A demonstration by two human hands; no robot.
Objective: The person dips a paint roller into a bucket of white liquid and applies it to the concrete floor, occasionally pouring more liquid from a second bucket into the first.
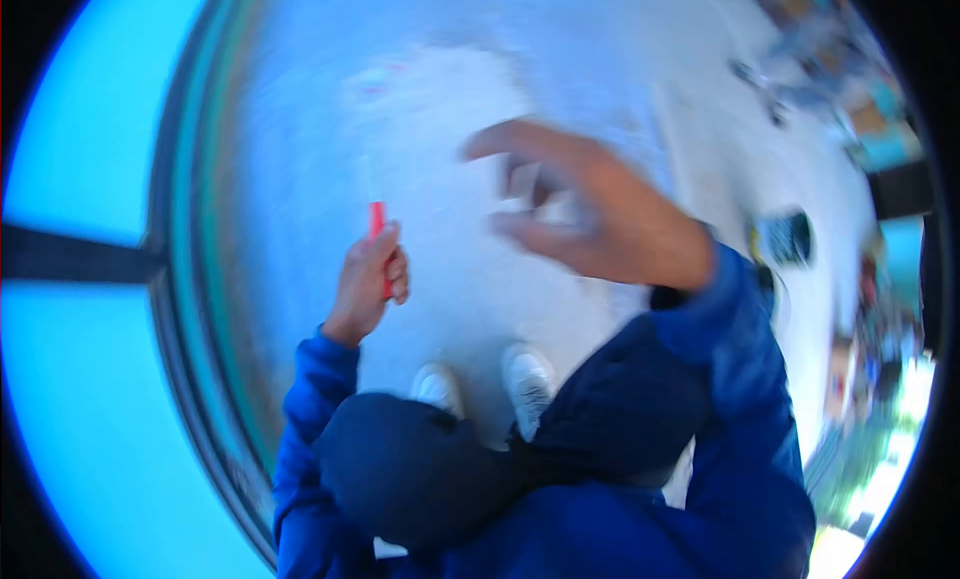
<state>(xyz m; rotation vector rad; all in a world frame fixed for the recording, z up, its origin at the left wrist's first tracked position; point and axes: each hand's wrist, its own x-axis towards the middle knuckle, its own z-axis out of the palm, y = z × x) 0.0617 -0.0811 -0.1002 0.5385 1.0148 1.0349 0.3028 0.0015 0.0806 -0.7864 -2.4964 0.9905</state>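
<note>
Left hand (368, 284) grips a red-handled tool (378, 224) upright, right hand (600, 219) blurred above the floor (450, 129).
I see the left hand fisted tight round the tool's red handle, its pale tip pointing away from the white shoes (527, 379). The right hand is half-curled and smeared — I cannot tell if it holds anything. My judgement: keep that low, firm grip and bring the right hand in slowly.
</note>
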